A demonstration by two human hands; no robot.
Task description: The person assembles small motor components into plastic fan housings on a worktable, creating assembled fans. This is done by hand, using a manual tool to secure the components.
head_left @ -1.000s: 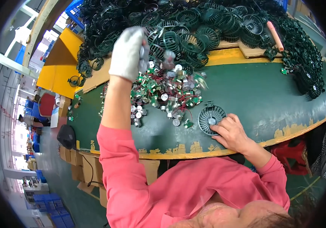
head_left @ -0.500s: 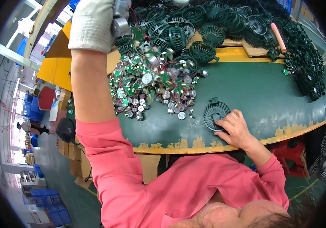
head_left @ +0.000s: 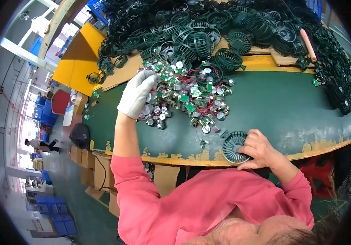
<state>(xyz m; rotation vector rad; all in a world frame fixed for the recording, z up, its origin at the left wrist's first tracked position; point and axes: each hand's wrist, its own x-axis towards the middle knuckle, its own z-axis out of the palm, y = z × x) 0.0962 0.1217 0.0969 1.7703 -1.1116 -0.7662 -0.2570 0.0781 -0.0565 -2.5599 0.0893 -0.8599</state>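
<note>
My left hand (head_left: 137, 94), in a white glove, is at the left edge of a heap of small motors (head_left: 221, 116) with green circuit boards and red wires. Its fingers are curled together, and what lies between them is hidden. Near the table's front edge, my bare right hand (head_left: 259, 150) grips a round, dark green slatted fan cage (head_left: 231, 147) by its right side. The thumb and fingers reach over the cage's rim, and a small tab sticks out at its upper left. One loose small part (head_left: 203, 143) lies left of the cage.
A big pile of dark green fan cages (head_left: 200, 44) fills the back, partly on cardboard (head_left: 122, 74). A pink stick (head_left: 308, 45) lies at the back right beside more dark green parts (head_left: 334, 61). Yellow board (head_left: 77, 61) stands at the left. A person (head_left: 42, 145) walks far off.
My left hand has come down from high at the upper left, where motors were at it, to the heap's left edge. My right hand and the fan cage have shifted slightly nearer the table edge.
</note>
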